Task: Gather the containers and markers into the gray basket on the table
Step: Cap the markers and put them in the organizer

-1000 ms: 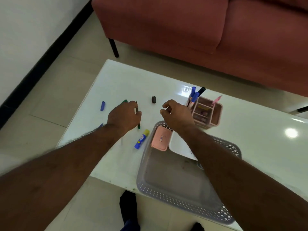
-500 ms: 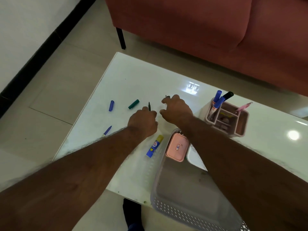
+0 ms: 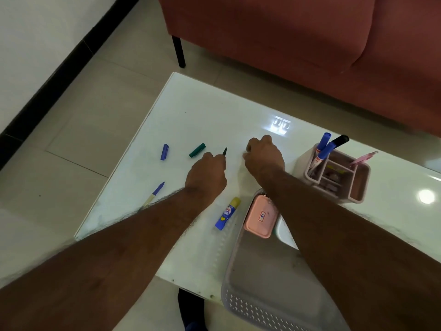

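My left hand grips a thin dark marker, uncapped, its tip pointing away from me. My right hand rests just right of it, fingers curled down onto the table where a small black cap lay; the cap is hidden under them. The gray basket sits at the table's near edge under my right forearm, with a pink box and a white container inside. On the table lie a glue stick, a blue pen, a blue cap and a green cap.
A pink desk organizer stands on the white table right of my right hand, holding blue markers, a black marker and a pink pen. A red sofa stands beyond the table.
My left hand lifted the dark marker and brought it toward my right hand. My right hand reached forward onto the black cap, which is now covered. The view shifted left.
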